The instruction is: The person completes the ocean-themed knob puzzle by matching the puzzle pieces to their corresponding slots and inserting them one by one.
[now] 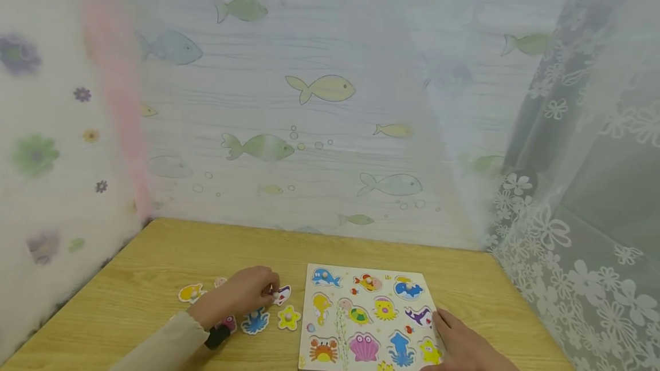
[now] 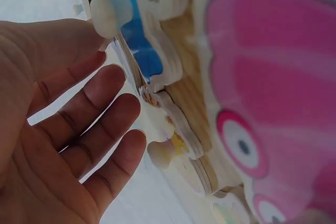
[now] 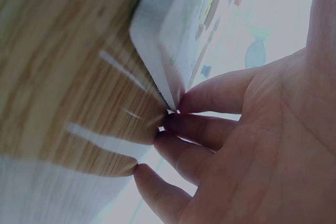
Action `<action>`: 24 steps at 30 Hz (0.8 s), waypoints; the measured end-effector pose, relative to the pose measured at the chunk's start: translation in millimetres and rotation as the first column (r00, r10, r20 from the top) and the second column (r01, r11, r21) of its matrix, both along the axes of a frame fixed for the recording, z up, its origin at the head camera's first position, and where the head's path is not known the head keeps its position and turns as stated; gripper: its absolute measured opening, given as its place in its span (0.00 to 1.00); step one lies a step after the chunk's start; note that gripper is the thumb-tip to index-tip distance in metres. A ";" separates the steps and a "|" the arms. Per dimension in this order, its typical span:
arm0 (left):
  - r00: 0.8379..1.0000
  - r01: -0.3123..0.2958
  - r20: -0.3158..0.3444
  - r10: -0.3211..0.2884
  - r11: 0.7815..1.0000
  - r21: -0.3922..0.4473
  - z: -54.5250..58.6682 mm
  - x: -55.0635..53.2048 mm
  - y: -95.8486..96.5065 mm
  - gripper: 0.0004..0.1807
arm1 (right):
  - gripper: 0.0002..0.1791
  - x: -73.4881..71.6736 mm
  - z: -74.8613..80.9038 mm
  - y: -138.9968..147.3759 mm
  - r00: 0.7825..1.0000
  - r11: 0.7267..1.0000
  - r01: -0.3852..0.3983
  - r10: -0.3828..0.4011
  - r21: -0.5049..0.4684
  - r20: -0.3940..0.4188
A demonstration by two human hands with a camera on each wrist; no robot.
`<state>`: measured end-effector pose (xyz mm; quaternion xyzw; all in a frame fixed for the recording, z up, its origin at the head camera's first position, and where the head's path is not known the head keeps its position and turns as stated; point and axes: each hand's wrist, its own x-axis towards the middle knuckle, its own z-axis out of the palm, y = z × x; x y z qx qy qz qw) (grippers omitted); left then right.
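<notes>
Screened beyond the puzzle board by a fish-print curtain, and floored beneath it by a wood-grain tabletop. Just left of the board, pinching a purple-and-white piece by its small knob with the left hand, probably to avoid prising at a thin rim. At the board's near right corner, clasping it between thumb and fingers of the right hand, likely against sliding. Strewn farther left of the board with a yellow star, a blue squid and a partly hidden pink shell, apparently for easy reach. Filled along the board's far row with three knobbed pieces, seemingly lodged in cut-outs.
</notes>
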<state>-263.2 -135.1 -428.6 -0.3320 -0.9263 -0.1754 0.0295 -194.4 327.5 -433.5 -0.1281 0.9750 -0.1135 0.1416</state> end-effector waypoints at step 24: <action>0.999 0.043 -0.017 -0.043 0.999 -0.024 -0.8 -1.8 7.7 0.03 | 0.63 0.5 0.5 -2.1 1.000 1.000 0.009 -0.009 -0.002 0.009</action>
